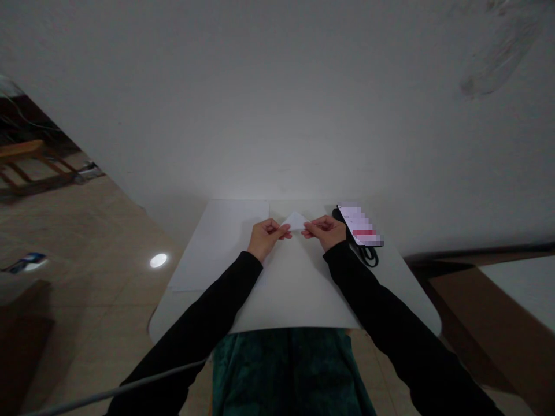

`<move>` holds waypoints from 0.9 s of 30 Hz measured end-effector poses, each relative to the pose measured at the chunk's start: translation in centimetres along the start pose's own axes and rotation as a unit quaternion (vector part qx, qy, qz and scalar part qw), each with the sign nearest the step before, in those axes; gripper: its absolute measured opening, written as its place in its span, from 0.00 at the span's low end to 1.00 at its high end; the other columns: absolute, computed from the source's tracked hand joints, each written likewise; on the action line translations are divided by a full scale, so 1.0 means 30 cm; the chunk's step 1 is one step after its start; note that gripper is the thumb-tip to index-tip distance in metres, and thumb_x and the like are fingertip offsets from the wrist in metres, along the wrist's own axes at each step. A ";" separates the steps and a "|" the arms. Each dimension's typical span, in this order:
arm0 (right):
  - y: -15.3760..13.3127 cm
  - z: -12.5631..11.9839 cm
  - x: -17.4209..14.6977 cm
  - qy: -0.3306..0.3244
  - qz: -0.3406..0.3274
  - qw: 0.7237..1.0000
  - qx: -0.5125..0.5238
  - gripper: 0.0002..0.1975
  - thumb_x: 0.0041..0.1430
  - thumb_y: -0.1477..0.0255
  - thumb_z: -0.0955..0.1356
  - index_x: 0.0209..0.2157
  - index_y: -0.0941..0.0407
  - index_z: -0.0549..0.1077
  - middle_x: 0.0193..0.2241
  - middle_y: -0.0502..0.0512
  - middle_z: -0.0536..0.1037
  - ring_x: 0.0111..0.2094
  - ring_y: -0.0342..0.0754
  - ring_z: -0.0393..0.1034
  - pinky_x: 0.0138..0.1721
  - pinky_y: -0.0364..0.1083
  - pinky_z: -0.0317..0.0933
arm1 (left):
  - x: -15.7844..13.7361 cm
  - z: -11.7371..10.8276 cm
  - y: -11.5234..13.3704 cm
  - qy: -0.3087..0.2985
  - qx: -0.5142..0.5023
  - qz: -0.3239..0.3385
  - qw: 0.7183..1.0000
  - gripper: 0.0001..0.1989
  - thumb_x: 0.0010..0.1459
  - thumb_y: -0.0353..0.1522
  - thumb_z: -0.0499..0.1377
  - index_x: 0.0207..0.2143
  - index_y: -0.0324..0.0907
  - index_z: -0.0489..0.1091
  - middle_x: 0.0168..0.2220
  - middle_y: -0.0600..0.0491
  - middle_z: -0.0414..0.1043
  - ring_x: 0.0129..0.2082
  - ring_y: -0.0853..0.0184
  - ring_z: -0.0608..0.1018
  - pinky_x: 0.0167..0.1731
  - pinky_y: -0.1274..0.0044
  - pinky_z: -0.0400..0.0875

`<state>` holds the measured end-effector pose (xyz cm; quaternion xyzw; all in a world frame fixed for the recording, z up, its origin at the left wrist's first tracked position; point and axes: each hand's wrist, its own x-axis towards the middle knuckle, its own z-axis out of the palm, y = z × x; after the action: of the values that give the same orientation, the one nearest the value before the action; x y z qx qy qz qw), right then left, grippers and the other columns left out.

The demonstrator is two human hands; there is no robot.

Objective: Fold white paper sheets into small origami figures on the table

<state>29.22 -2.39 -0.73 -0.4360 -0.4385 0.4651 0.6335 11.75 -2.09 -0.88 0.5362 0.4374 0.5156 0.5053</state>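
A small folded piece of white paper (295, 220), peaked at the top, is held up between both hands over the table. My left hand (267, 236) pinches its left corner between thumb and fingers. On the opposite corner, my right hand (327, 231) grips the paper the same way. Large white sheets of paper (212, 248) lie flat on the left part of the table, partly under my left forearm. The finer folds of the small paper are too small to make out.
The white table (303, 300) stands against a pale wall (277, 115). Right of my right hand lie a phone (358, 225) with a lit screen and a coiled black cable (369, 255). A grey cord (117, 390) crosses below my left sleeve. A wooden stool (30, 156) stands far left.
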 end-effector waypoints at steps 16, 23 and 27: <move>0.001 -0.005 -0.008 -0.040 -0.020 0.999 -0.030 0.17 0.37 0.63 0.77 0.22 0.56 0.69 0.17 0.52 0.78 0.20 0.49 0.75 0.24 0.46 0.73 | 0.010 -0.009 -0.003 -0.012 -0.084 -0.079 0.993 0.25 0.38 0.36 0.72 0.36 0.40 0.64 0.23 0.57 0.73 0.24 0.66 0.80 0.24 0.80 0.69; 0.009 0.013 -0.035 -0.096 -0.018 0.994 -0.056 0.18 0.37 0.61 0.77 0.22 0.56 0.68 0.17 0.51 0.77 0.20 0.49 0.75 0.22 0.45 0.71 | -0.001 -0.034 0.011 -0.140 0.040 -0.088 0.985 0.19 0.45 0.40 0.68 0.37 0.35 0.76 0.32 0.44 0.78 0.27 0.69 0.78 0.24 0.81 0.70; 0.007 0.015 -0.036 -0.093 -0.020 0.993 -0.062 0.17 0.38 0.63 0.77 0.22 0.56 0.68 0.17 0.51 0.77 0.21 0.49 0.75 0.23 0.45 0.71 | -0.006 -0.024 0.007 -0.110 0.017 -0.073 0.991 0.19 0.41 0.39 0.70 0.34 0.36 0.77 0.30 0.46 0.79 0.27 0.67 0.78 0.27 0.78 0.72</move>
<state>28.56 -3.34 -0.99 -0.4206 -0.5323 0.4631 0.5703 11.01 -2.22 -0.73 0.5650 0.4254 0.4076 0.5777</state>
